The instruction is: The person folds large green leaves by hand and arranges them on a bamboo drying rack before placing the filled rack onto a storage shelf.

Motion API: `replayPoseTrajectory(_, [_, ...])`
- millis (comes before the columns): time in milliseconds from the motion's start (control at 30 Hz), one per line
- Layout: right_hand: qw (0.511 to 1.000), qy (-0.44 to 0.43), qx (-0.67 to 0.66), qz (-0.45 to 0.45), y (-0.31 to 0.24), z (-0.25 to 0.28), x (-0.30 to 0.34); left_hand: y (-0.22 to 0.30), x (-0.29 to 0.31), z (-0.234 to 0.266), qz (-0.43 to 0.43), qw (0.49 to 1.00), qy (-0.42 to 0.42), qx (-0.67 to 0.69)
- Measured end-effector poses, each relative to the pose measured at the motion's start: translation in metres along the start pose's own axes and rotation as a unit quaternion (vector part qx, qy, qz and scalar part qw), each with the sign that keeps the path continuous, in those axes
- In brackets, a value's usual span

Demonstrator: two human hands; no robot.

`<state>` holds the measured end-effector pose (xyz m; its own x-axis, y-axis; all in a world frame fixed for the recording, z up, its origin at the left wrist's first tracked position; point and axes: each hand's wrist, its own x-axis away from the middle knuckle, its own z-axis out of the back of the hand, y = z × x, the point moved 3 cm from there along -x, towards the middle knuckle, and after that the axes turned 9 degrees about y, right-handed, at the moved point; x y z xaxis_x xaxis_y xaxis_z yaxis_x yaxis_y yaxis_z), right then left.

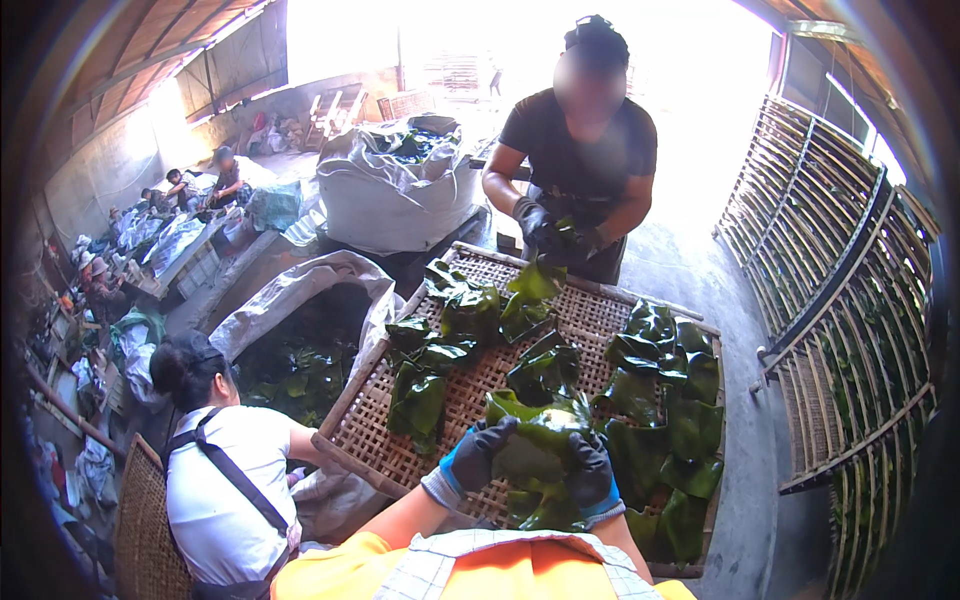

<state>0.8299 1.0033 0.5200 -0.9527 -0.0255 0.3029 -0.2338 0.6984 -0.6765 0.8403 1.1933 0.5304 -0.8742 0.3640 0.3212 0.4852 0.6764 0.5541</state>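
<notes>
Between my gloved hands, a wet, dark green sheet that looks like kelp [535, 445] is stretched over the near part of a woven bamboo tray [355, 420]. My left hand [470, 462], in a blue and dark grey glove, is closed on the sheet's left edge. On the opposite edge, the fingers of my right hand [592, 472] grip it in a matching glove. Folded kelp pieces [545, 370] lie in the tray's middle, with more at its left. Overlapping kelp pieces [665, 430] cover much of its right side.
Across the tray stands a co-worker [580, 140], gloved hands together on some kelp. At left, a person in a white shirt [235, 480] sits beside an open sack [350, 268] of kelp. A bulky white bag [395, 200] stands behind. Slatted racks [810, 230] line the right side.
</notes>
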Motion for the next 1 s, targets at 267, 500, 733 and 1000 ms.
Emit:
replayPoseTrajectory(267, [0.927,0.042,0.357,-0.105,-0.010,0.036,0.016,0.001,-0.036,0.051,0.093,0.985,-0.126,0.068])
replayPoseTrajectory(500, [0.962,-0.112,0.236,0.077,-0.044,-0.015,0.011,-0.006,-0.027,0.029,-0.036,0.994,-0.006,-0.099])
replayPoseTrajectory(733, [0.987,-0.149,-0.008,0.050,-0.025,0.014,0.001,-0.014,-0.056,0.061,0.027,0.999,-0.014,0.046])
replayPoseTrajectory(1000, [0.987,-0.120,0.069,0.085,-0.011,0.010,0.000,-0.053,-0.055,0.095,0.058,0.988,-0.044,0.134])
